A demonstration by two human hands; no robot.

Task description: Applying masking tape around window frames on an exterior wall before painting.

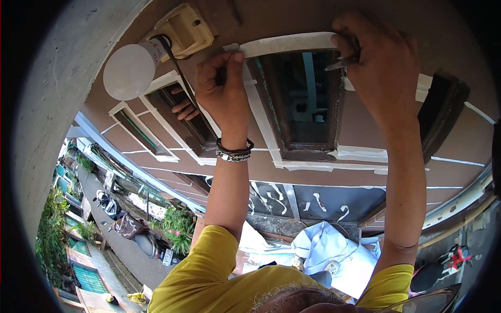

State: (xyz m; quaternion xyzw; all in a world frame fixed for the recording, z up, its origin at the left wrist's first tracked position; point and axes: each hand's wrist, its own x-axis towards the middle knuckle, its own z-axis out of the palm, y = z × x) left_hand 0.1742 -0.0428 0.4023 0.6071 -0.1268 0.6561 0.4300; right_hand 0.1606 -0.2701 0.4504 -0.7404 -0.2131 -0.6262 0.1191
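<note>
the person reaches both arms up to a small brown-framed window opening (302, 99) in a brown wall (365, 172), its edges lined with pale masking tape (287, 44). the left hand (222, 86) is curled, thumb and fingertips pinched on the end of the tape strip at the top left corner of the frame, where the top strip meets the strip running down the left side. a dark beaded bracelet (234, 152) sits on that wrist. the right hand (378, 62) is clenched around a slim dark tool (339, 63), whose tip lies against the upper right part of the frame, just below the top strip of tape. what kind of tool it is cannot be told.

to the left, a white round bulb (128, 70) hangs from a cream fitting (185, 31) under the ceiling. beyond it, another person's hand (183, 108) rests in a neighbouring taped window opening (172, 112). both of the person's sleeves are yellow (201, 276). below the window lies a crumpled pale blue cloth (334, 250). far below at the left are a street with parked scooters (107, 204) and green plants (177, 227).
</note>
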